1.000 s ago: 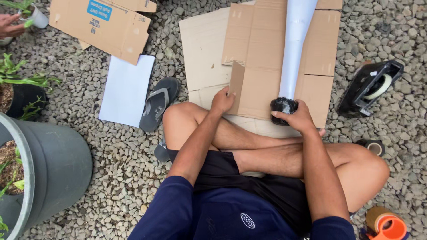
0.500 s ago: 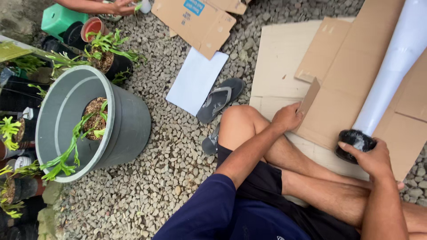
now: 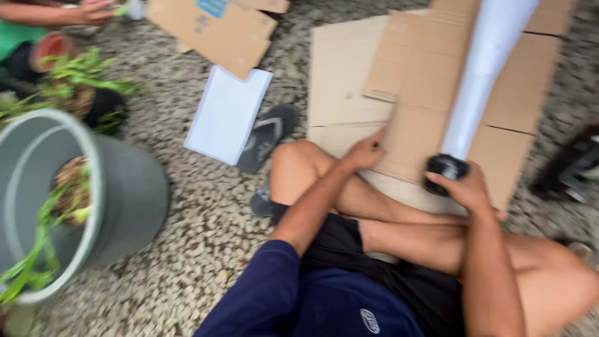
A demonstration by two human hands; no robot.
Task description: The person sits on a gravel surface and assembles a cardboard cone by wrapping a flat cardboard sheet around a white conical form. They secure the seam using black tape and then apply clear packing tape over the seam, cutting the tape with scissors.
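While cardboard [image 3: 349, 81] covers gravel [image 3: 206, 206], right grip [image 3: 465, 187] clamps black tool [image 3: 444, 170]; left [image 3: 365, 150] unclear.

A: Pose rn?
B: Sitting cross-legged, both arms reaching fwd over the knees.
A: Left hand [image 3: 365, 151]?
B: Arm stretched past the left knee, fingers curled, palm down, low.
A: Right hand [image 3: 467, 187]?
B: Forearm runs up over the right thigh, wrist bent, fingers closed in a grip. Bit blurred tho.
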